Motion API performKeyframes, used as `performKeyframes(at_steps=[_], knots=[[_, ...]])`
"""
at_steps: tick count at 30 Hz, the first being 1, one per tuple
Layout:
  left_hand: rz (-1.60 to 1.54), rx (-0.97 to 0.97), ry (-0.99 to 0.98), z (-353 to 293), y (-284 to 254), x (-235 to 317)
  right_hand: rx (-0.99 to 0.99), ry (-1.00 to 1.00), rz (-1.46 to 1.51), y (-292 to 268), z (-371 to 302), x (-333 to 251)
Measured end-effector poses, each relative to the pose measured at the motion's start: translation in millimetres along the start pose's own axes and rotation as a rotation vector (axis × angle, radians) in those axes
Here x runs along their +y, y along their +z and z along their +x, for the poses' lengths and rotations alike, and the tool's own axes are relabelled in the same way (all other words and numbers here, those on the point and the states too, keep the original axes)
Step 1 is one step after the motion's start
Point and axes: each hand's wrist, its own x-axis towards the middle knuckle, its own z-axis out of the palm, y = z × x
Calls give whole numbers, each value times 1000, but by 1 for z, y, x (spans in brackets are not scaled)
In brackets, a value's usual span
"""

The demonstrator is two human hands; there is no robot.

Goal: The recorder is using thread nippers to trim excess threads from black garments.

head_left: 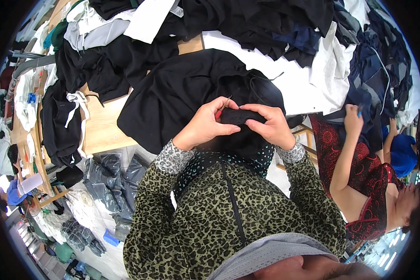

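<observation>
A black garment (182,91) lies spread over the front of the table, and its near edge is drawn up toward me. My left hand (201,125) pinches a folded part of this edge between thumb and fingers. Tucked in the same hand is a small red-handled tool, which looks like thread snips (218,113), its thin metal tip pointing away from me. Close by on the right, my right hand (274,127) grips the same folded edge, with thumb and fingertips pressed on the cloth. A thin dark cord lies on the garment beyond my right hand.
Piles of black clothes (261,18) cover the table's far side. White cloth (284,70) lies at right, another black garment with white ties (58,121) at left. A co-worker in red and black (359,186) handles dark clothes close on my right. Plastic-wrapped bundles (107,177) lie on the floor.
</observation>
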Motion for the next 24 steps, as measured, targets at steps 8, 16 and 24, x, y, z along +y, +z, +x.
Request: performKeyframes(at_steps=[8,16,24], knots=[[4,53,-56,1,2,3,-71,195,227,-2,-1,5],[-83,147,-148,2,5,9,-44,331,483,4,0,9],[-97,118,-321,5,0,16,46,151,230,15,8,6]])
